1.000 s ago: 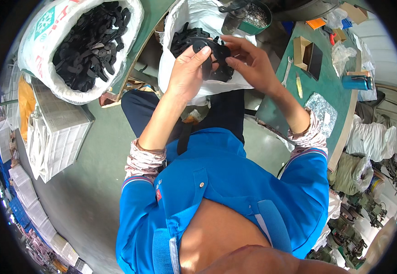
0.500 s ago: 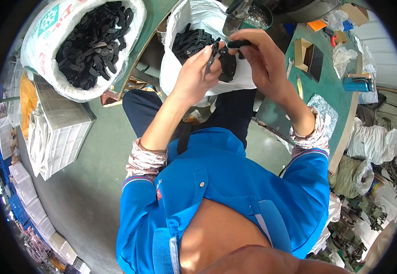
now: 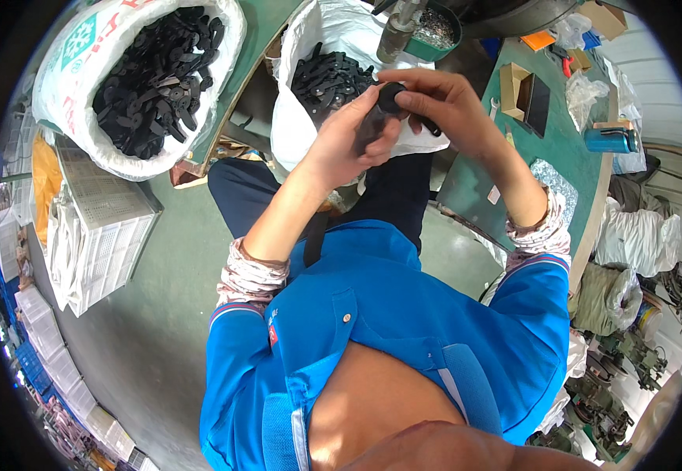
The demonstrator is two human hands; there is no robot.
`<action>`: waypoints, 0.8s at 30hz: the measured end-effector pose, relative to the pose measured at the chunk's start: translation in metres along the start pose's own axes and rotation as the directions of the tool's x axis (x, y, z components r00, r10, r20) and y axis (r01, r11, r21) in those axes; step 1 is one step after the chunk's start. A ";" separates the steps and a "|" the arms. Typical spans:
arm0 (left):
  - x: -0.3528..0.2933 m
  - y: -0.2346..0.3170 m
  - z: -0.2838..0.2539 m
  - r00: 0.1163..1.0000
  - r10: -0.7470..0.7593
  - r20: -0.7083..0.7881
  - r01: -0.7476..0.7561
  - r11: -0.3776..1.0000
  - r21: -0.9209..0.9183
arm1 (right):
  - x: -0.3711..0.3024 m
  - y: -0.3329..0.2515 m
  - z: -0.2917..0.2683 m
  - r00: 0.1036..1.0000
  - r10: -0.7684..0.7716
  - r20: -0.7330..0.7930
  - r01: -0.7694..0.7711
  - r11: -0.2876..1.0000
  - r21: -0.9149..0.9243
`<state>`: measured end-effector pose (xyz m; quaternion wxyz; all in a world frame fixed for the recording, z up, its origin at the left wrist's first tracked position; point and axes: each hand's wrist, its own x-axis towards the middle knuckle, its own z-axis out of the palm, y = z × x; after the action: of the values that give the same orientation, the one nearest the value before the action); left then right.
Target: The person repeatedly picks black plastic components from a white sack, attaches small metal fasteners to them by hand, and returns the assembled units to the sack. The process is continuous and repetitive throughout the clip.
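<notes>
Above an open white sack at my knees, my two hands are close together. Between the thumb and fingers of my right hand is a flat black part with a round end; its narrow end shows below the fingers. My left hand is curled just beside it, with a dark piece partly hidden in its fingers. Whether the two pieces touch, I cannot tell. Inside the sack lies a heap of similar black parts.
A second white sack full of black parts stands at the left, by a white plastic crate. On the green bench at the right are a small cardboard box, a wrench and a blue bottle. A metal machine post rises beyond my hands.
My hands have come closer together. The right hand has moved down and turned the black part, so its round end now faces up. The left hand has shifted slightly to the right.
</notes>
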<state>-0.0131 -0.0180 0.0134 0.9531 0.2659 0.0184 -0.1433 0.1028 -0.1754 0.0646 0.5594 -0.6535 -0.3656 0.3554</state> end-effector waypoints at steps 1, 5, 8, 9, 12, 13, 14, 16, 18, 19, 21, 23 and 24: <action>0.001 -0.003 0.001 0.999 0.018 -0.028 -0.018 1.000 -0.007 | 0.001 -0.004 -0.001 0.996 -0.025 -0.084 0.025 1.000 -0.007; -0.002 -0.004 0.003 0.983 0.051 -0.178 -0.049 0.999 0.016 | 0.027 -0.014 -0.047 0.926 -0.160 -0.342 0.188 0.981 0.052; -0.004 -0.004 -0.002 0.981 0.088 -0.171 -0.077 0.994 0.071 | 0.054 -0.068 -0.058 0.899 -0.051 -0.435 0.160 0.963 0.218; -0.004 -0.004 -0.002 0.979 0.096 -0.177 -0.081 0.993 0.087 | 0.059 -0.069 -0.063 0.910 -0.021 -0.415 0.129 0.964 0.234; -0.008 -0.002 -0.005 0.967 0.125 -0.223 -0.105 0.990 0.097 | 0.069 -0.069 -0.072 0.958 0.005 -0.286 0.074 0.961 0.265; -0.009 -0.002 -0.007 0.960 0.137 -0.243 -0.117 0.989 0.094 | 0.071 -0.069 -0.074 0.974 0.003 -0.228 0.061 0.961 0.271; -0.010 -0.001 -0.010 0.957 0.144 -0.252 -0.126 0.988 0.085 | 0.071 -0.069 -0.076 0.966 0.004 -0.260 0.066 0.963 0.261; -0.010 -0.001 -0.016 0.951 0.155 -0.267 -0.142 0.988 0.068 | 0.072 -0.069 -0.077 0.945 0.005 -0.326 0.076 0.969 0.237; -0.009 -0.002 -0.017 0.949 0.150 -0.276 -0.140 0.989 0.056 | 0.076 -0.069 -0.073 0.932 0.012 -0.363 0.085 0.965 0.250; -0.008 -0.002 -0.017 0.949 0.146 -0.278 -0.137 0.989 0.051 | 0.080 -0.071 -0.071 0.937 0.022 -0.348 0.070 0.966 0.251; -0.006 -0.003 -0.015 0.954 0.140 -0.267 -0.130 0.990 0.055 | 0.082 -0.073 -0.076 0.944 0.074 -0.322 -0.017 0.984 0.177; -0.005 -0.003 -0.014 0.955 0.143 -0.261 -0.130 0.989 0.065 | 0.086 -0.067 -0.083 0.960 0.124 -0.252 -0.096 0.988 0.119; -0.004 -0.004 -0.014 0.955 0.146 -0.259 -0.132 0.989 0.071 | 0.086 -0.064 -0.085 0.964 0.150 -0.220 -0.134 0.987 0.087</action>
<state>-0.0171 -0.0126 0.0000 0.9426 0.3083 0.1222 -0.0399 0.2132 -0.1330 0.1339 0.5935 -0.6936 -0.2391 0.3310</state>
